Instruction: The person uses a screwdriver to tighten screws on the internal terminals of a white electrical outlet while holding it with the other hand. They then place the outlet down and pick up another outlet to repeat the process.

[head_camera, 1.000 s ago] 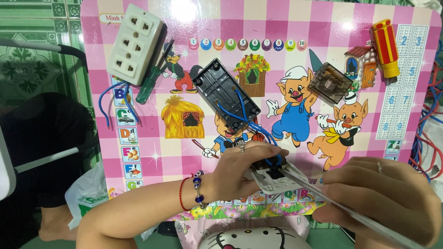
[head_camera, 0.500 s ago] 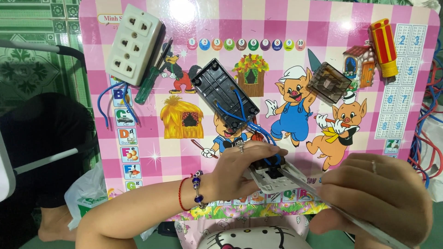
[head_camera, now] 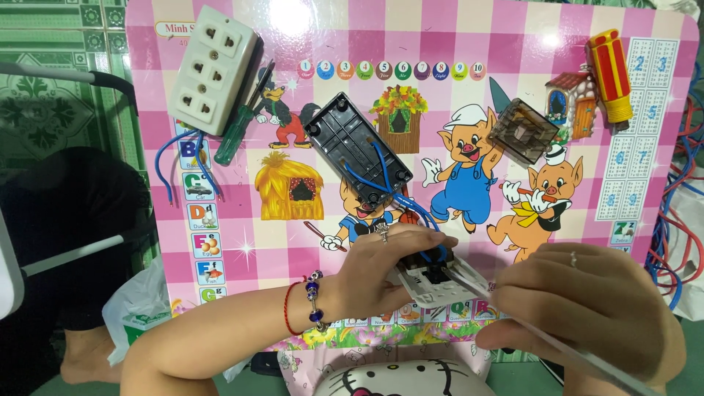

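Observation:
My left hand [head_camera: 385, 268] grips a white switch module [head_camera: 438, 282] near the front edge of a pink checked children's table [head_camera: 572, 15]. Blue wires [head_camera: 381, 176] run from the module up to a black backing box [head_camera: 357, 149] lying on the table. My right hand [head_camera: 587, 308] holds a thin clear-handled tool [head_camera: 565, 348], whose tip reaches the module's right side. A beaded bracelet and a red thread circle my left wrist, and each hand wears a ring.
A white three-outlet socket [head_camera: 213, 70] with blue leads lies at the table's far left, a green screwdriver [head_camera: 242, 125] beside it. A clear square part [head_camera: 523, 130] and a red-and-yellow screwdriver [head_camera: 610, 73] lie at right. Loose red and blue wires [head_camera: 671, 235] hang off the right edge.
My right hand has slid left and slightly up, bringing the tool tip against the module. My left hand keeps its grip almost unmoved.

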